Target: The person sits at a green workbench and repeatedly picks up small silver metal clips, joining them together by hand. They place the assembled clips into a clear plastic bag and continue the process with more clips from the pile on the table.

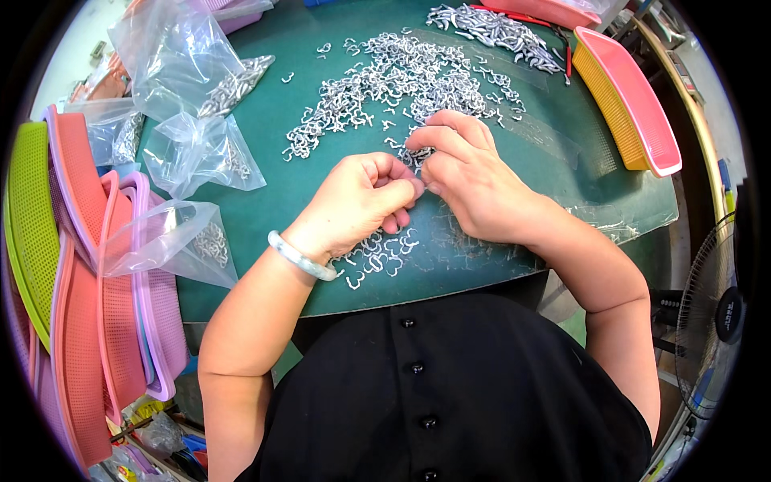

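Far left: stacked mesh trays, green, orange, pink and lilac, standing on edge beside the mat. Next to them, clear bags, several holding small grey hooks; one bag lying open-mouthed at the mat's near-left edge.

Left hand: fingers curled in, pinched at the tips on what appeared to be one small hook; the piece itself mostly hidden, so grasp not confirmed. Pale bangle on that wrist. Just below the hand, a small cluster of hooks on the mat.

Centre: main pile of hooks spread loosely across the mat, above both hands.

Right hand: fingers bent down, tips meeting those of the left and touching hooks at the pile's near edge; whether gripping one, cannot tell.

Right: a second heap of grey parts at the far edge, then a yellow and pink tray. Fan at far right, off the table.

Handling, judged: hooks light, stiff, smooth metal, prone to tangling and slipping. Best taken singly by the shank between thumb and forefinger, away from the curved end.
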`<act>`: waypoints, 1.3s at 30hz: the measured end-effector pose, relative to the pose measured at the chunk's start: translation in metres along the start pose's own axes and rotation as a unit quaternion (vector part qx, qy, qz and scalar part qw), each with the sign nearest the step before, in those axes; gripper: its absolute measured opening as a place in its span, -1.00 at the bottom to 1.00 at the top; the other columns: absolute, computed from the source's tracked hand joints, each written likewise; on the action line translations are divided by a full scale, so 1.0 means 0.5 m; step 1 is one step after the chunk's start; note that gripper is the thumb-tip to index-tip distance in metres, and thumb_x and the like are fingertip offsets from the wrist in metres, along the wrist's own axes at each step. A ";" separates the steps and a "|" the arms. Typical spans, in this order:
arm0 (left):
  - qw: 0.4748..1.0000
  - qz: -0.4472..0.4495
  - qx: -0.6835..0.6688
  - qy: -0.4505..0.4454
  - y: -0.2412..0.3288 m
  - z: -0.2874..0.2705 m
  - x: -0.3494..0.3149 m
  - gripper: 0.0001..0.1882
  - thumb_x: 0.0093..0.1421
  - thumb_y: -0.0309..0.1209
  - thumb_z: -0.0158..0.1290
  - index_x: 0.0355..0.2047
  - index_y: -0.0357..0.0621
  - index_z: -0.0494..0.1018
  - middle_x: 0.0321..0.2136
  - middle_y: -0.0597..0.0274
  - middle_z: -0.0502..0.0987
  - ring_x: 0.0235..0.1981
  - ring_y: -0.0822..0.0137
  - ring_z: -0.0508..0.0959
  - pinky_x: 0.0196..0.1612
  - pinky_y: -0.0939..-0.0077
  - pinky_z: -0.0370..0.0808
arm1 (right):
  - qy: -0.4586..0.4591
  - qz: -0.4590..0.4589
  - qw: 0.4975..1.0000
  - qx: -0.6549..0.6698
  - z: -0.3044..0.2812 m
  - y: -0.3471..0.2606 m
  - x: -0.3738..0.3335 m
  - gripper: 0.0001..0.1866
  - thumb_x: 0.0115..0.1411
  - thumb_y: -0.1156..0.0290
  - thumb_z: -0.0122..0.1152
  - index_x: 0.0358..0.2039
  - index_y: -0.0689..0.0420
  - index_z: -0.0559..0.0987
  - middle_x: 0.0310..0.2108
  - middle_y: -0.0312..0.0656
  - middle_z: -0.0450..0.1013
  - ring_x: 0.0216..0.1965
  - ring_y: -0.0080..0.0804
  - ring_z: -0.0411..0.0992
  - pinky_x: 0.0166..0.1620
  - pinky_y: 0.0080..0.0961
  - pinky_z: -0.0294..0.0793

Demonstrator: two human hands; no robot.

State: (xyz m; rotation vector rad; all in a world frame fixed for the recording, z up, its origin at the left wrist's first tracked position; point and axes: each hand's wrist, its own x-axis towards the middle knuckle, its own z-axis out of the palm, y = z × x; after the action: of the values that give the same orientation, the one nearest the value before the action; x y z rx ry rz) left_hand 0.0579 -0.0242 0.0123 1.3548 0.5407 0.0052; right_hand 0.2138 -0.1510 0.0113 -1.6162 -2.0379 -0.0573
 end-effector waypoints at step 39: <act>0.988 0.008 -0.156 -0.009 -0.001 -0.033 0.006 -0.85 0.15 -0.58 -0.08 -0.27 -0.28 0.44 -0.40 0.16 0.53 -0.47 0.42 0.57 -0.44 0.67 0.52 | -0.042 -0.023 0.999 0.015 -0.001 0.005 -0.010 -0.89 -0.11 0.48 0.33 -0.50 0.14 0.59 -0.04 -0.19 0.38 0.15 -0.07 0.19 0.13 -0.08 0.18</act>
State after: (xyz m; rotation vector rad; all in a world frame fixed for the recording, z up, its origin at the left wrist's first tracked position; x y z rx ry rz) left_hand 0.0544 -0.0080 0.0090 1.0524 0.4908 0.0879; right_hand 0.2168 -0.1548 0.0091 -1.5789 -2.1285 0.0251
